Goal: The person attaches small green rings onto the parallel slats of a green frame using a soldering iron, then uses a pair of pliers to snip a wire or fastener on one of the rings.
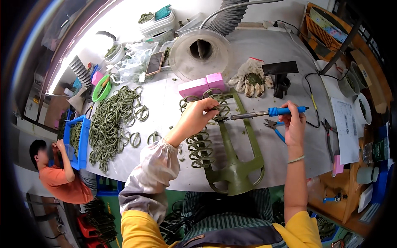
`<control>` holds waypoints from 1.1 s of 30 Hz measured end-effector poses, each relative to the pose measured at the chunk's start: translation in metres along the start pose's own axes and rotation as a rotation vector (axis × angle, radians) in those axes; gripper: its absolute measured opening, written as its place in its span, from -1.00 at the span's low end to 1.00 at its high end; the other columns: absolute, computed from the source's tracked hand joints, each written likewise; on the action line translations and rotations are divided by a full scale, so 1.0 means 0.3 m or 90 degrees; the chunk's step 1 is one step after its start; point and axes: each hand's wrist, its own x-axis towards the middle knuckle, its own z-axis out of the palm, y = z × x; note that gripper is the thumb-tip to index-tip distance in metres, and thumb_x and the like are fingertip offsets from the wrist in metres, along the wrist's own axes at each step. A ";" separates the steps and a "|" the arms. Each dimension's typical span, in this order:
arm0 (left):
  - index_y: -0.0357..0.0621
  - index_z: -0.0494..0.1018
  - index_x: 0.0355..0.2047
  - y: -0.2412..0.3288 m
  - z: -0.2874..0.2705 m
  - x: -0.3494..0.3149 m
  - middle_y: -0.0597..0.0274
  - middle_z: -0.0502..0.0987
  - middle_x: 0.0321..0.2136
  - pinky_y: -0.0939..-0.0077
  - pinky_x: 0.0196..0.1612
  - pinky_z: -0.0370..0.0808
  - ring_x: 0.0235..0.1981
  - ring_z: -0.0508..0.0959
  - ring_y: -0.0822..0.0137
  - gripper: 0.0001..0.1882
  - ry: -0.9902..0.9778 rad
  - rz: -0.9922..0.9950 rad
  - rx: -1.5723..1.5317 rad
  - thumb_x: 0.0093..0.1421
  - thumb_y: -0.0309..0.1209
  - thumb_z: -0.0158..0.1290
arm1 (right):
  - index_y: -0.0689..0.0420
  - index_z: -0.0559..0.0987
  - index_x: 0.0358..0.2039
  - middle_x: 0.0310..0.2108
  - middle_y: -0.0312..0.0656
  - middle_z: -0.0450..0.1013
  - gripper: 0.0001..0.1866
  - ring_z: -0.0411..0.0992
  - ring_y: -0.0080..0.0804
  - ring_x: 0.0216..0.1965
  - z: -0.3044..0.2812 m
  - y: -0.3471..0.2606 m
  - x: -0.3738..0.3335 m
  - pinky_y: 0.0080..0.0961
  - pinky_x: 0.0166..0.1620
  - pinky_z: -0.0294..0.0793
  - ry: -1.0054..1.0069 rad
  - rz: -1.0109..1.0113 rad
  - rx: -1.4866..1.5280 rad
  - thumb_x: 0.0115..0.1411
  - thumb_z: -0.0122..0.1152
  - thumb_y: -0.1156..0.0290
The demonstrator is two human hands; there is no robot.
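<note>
My left hand (195,115) is closed, with thumb and fingertips pinched on a dark green ring (223,108) at the upper part of an olive-green frame (231,171). In my right hand (294,124) is a soldering iron (278,111) with a blue handle, held level. Its metal tip points left and reaches the rings beside my left fingertips; whether it touches them I cannot tell. The frame lies flat with its hub toward me. A row of green rings (199,149) runs along its left bar. The left fingers partly hide the rings under them.
Loose green rings (113,120) are heaped on the left. Pink blocks (202,85), a stained glove (252,78) and a black stand (282,74) lie beyond the frame. Blue-handled cutters (276,127) and pliers (328,136) lie right. Another person (62,177) sits far left near a blue crate (82,142).
</note>
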 end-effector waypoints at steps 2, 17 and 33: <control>-0.30 0.49 -0.14 0.003 -0.001 0.001 0.16 0.61 -0.37 0.50 -0.20 0.49 -0.32 0.58 0.41 -0.74 -0.001 -0.013 0.008 0.16 -0.47 0.18 | 0.20 0.56 -0.41 -0.53 -0.24 0.50 -0.77 0.44 -0.55 -0.61 0.002 0.004 0.001 -0.64 -0.48 0.45 0.004 0.004 0.001 0.22 0.20 0.28; -0.29 0.50 -0.13 0.001 0.001 0.005 0.17 0.62 -0.35 0.50 -0.19 0.49 -0.31 0.58 0.41 -0.73 -0.013 -0.013 0.026 0.17 -0.47 0.17 | 0.19 0.56 -0.43 -0.54 -0.25 0.50 -0.76 0.44 -0.56 -0.63 0.012 0.013 -0.001 -0.67 -0.50 0.43 0.014 -0.001 0.005 0.22 0.20 0.27; -0.30 0.49 -0.12 -0.004 -0.015 -0.012 0.17 0.61 -0.29 0.50 -0.15 0.49 -0.24 0.57 0.43 -0.73 -0.006 -0.031 0.022 0.18 -0.45 0.17 | 0.20 0.56 -0.42 -0.51 -0.24 0.51 -0.78 0.41 -0.57 -0.66 -0.017 -0.114 -0.039 -0.65 -0.52 0.40 0.038 -0.079 -0.071 0.20 0.22 0.28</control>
